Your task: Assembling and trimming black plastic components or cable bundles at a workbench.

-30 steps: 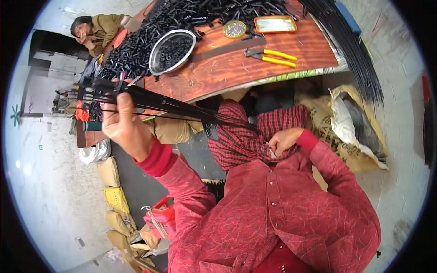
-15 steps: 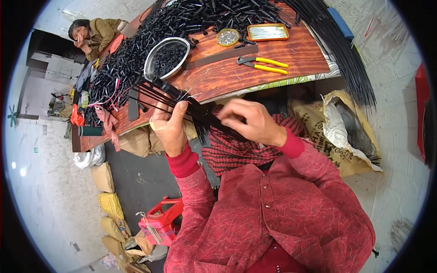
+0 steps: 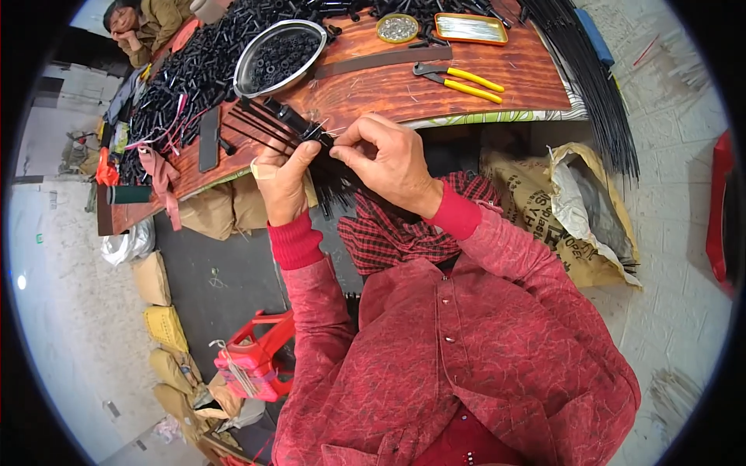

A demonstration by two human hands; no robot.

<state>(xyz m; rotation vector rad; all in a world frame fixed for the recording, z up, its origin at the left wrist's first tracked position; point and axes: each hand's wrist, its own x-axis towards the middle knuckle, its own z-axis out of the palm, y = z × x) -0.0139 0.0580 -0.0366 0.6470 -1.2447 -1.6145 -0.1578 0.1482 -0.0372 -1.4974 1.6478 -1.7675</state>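
Observation:
My left hand (image 3: 281,177) is closed round a bundle of thin black rods (image 3: 260,126) that look like umbrella ribs. A tape strip wraps one of its fingers. Above the thumb, a short black tubular piece (image 3: 291,118) joins the rods at a hub (image 3: 315,135). Fine pale wire (image 3: 332,130) sticks out of the hub. My right hand (image 3: 395,161) is pinched at the hub's right side, its thumb and forefinger on the wire end. The rods' lower ends run beneath my right hand toward my lap and are partly hidden.
On the wooden table (image 3: 365,89) are a metal bowl (image 3: 239,66) of small black rings, yellow-handled pliers (image 3: 466,84), a round dish (image 3: 378,33), an orange-rimmed tray (image 3: 506,35) and heaped black tubes (image 3: 167,101). Long rods (image 3: 602,116) hang right, above an open sack (image 3: 536,210). Another person (image 3: 148,31) leans at far left.
My right hand has moved left and up from the lower rods to the hub and pinches there. My left hand still grips the bundle. The view has shifted slightly.

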